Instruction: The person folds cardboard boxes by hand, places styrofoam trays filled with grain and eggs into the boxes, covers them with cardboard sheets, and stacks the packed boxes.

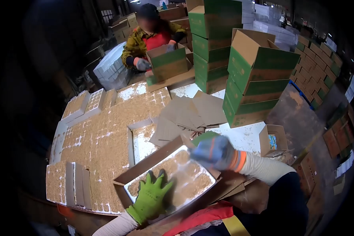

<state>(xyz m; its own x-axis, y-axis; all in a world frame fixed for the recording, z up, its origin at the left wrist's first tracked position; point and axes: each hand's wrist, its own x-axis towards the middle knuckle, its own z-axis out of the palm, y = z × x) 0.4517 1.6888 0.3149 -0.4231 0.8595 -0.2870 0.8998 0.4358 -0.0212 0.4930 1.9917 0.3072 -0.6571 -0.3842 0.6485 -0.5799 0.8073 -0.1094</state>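
My left hand (151, 196), in a green glove, lies with fingers spread on a white foam tray (188, 175) of cells filled with brown crumbly material. The tray sits inside an open cardboard box (124, 196), close to my body. Above the tray's far right corner is my right hand (214, 152), in a blue-grey glove with an orange cuff. Motion smears its fingers, so whether it grips anything is hidden. Just behind it a green flap (205, 137) shows. Flat cardboard sheets (181, 116) lie in a loose pile beyond the box.
Filled trays (98, 145) cover the table's left side. Tall stacks of green-and-brown boxes (244, 96) stand at the right. A small carton (273, 141) sits near my right arm. Across the table, a gloved co-worker (153, 37) handles a box (169, 65).
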